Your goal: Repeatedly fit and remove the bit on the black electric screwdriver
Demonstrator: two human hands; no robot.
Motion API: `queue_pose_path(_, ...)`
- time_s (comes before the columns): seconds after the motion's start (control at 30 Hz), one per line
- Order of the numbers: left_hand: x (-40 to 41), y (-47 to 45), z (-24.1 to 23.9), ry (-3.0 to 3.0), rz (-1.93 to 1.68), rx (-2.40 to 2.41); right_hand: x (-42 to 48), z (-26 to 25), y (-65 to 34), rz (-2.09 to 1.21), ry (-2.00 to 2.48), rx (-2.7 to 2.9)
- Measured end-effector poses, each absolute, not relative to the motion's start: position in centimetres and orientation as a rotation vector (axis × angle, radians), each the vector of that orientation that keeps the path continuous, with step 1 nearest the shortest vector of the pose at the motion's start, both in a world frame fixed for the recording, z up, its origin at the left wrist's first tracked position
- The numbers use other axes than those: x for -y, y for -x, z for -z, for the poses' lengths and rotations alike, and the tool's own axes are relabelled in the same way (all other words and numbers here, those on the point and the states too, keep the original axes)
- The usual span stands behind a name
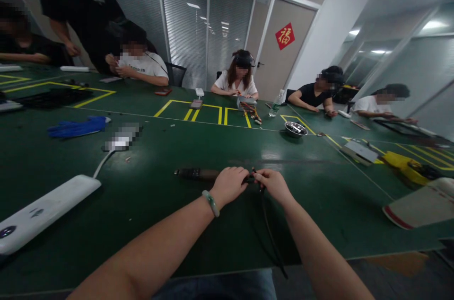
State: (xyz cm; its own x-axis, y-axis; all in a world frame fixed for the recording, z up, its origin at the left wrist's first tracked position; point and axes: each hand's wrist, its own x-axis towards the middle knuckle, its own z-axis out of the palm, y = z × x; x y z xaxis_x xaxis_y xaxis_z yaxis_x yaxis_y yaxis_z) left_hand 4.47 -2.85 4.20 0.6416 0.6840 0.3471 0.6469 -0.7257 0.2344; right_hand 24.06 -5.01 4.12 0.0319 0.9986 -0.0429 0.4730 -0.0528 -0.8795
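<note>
A dark, long electric screwdriver (198,174) lies low over the green table, its narrow tip pointing left. My left hand (230,184), with a green bangle at the wrist, is closed over its rear part and hides that section. Close by on the right, my right hand (274,185) is closed in a pinch at the tool's cord end. From beneath those fingers a black cord (270,229) runs down over the near table edge. A small dark end pokes up between the two hands; its exact form cannot be made out.
A white power bank-like device (49,212) with a cable lies left, near a blue glove (80,127). Ahead are a metal bowl (296,129) and a plastic bottle (275,103). A paper cup (418,205) lies tilted at right. Several people sit across the table.
</note>
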Motion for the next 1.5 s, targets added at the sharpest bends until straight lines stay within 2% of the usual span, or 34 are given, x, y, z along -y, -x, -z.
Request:
queue_pose_path(0.2, 2.3, -5.4, -3.9, -2.776, -0.625, -1.169, 5.1, -2.2, -24.9, -0.797, 1.710, 1.478)
queue_pose_path(0.47, 2.3, -5.1, -3.6, -2.736, -0.684, -1.127, 6.7, -3.1, -24.2, -0.445, 1.818, 1.667)
queue_pose_path(0.83, 2.2, -4.9, -3.6, -2.747, -0.718, -1.097, 6.8, -3.2, -23.9, -0.435, 1.832, 1.801)
queue_pose_path(1.17, 2.2, -4.8, -3.6, -2.764, -0.722, -1.075, 6.3, -2.3, -24.1, -0.566, 1.821, 1.669)
queue_pose_path(1.5, 2.3, -5.0, -3.9, -2.766, -0.661, -1.090, 7.0, -3.5, -23.1, -0.183, 1.801, 1.854)
